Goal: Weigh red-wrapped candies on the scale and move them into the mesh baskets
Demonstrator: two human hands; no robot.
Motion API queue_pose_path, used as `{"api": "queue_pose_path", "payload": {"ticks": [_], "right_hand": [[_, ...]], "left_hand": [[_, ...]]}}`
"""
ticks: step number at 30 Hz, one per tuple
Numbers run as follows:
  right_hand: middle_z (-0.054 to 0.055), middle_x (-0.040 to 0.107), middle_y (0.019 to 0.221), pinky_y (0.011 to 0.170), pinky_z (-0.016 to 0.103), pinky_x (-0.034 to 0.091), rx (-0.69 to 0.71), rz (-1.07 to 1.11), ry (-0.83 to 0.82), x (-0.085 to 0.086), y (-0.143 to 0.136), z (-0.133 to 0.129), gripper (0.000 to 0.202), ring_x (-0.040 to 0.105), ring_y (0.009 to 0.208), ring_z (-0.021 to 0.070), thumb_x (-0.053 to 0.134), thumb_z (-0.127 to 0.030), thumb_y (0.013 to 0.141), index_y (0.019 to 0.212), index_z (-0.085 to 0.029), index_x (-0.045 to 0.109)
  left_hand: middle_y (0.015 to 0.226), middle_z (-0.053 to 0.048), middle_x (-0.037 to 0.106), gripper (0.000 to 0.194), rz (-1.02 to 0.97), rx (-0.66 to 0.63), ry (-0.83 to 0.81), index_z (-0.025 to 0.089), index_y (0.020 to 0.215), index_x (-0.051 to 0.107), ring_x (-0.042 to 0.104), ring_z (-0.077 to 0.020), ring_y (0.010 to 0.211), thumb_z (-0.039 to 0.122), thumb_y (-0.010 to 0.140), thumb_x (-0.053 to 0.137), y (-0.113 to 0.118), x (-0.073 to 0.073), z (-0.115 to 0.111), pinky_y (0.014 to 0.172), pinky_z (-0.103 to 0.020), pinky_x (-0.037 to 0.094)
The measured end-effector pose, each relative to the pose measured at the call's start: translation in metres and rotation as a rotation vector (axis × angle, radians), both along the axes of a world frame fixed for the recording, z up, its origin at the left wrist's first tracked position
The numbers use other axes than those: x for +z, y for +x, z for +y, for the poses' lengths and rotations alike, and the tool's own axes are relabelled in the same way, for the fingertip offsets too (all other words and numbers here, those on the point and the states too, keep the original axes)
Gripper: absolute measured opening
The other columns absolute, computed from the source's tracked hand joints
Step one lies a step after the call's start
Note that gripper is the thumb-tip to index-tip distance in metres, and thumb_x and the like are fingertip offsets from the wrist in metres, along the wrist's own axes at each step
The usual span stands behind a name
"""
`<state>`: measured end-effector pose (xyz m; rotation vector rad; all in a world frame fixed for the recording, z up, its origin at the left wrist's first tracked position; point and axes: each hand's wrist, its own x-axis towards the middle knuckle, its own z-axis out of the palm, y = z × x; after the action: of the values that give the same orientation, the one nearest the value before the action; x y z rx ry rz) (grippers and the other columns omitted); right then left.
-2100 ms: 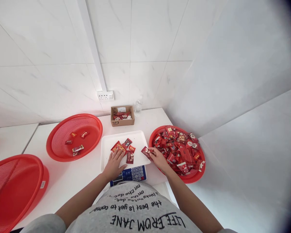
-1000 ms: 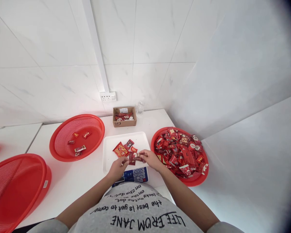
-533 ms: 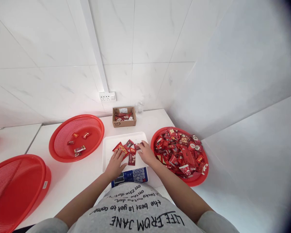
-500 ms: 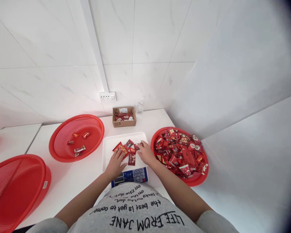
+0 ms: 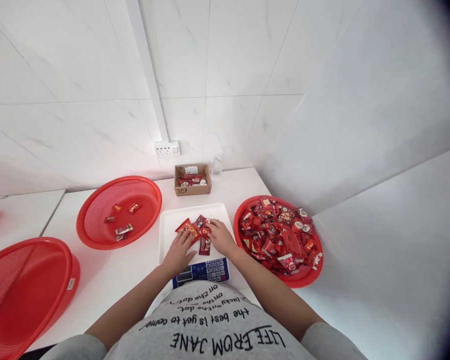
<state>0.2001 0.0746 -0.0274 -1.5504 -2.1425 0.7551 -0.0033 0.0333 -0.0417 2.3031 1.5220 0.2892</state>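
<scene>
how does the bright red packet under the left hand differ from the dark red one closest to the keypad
Colour: the bright red packet has yellow print; the dark red packet has pale print.
Size: the bright red packet looks larger than the dark red packet.
Cover: the left hand partly covers the bright red packet, but not the dark red packet.
Both lie on the white tray.

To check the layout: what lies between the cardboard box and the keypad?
In the head view: the white tray, with red packets, left hand and right hand over it.
</scene>
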Motion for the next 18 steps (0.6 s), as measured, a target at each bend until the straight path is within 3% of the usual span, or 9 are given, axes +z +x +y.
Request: {"api": "queue_pose_path", "payload": {"ticks": [7, 18], "right_hand": [[0.009, 0.050, 0.123, 0.099, 0.038, 0.035, 0.112, -0.053, 0.080, 0.002, -0.005, -0.017, 0.037, 0.042, 0.114, 0.0223, 0.057, -0.024, 0.078, 0.115, -0.022, 0.057], [0.006, 0.042, 0.130, 0.097, 0.036, 0.035, -0.025, -0.024, -0.084, 0.003, -0.006, -0.022, 0.057, 0.039, 0.118, 0.0230, 0.064, -0.027, 0.070, 0.125, -0.025, 0.047]], "left_hand": [[0.140, -0.011, 0.039, 0.050, -0.023, -0.003, 0.014, 0.018, 0.128, 0.046, 0.024, -0.0310, 0.133, 0.033, 0.080, 0.053, -0.001, -0.002, 0.001, 0.105, -0.051, 0.029], [0.139, -0.009, 0.040, 0.046, -0.026, -0.018, 0.002, 0.020, 0.125, 0.048, 0.025, -0.0290, 0.133, 0.027, 0.080, 0.055, -0.003, 0.002, 0.004, 0.106, -0.048, 0.029]]}}
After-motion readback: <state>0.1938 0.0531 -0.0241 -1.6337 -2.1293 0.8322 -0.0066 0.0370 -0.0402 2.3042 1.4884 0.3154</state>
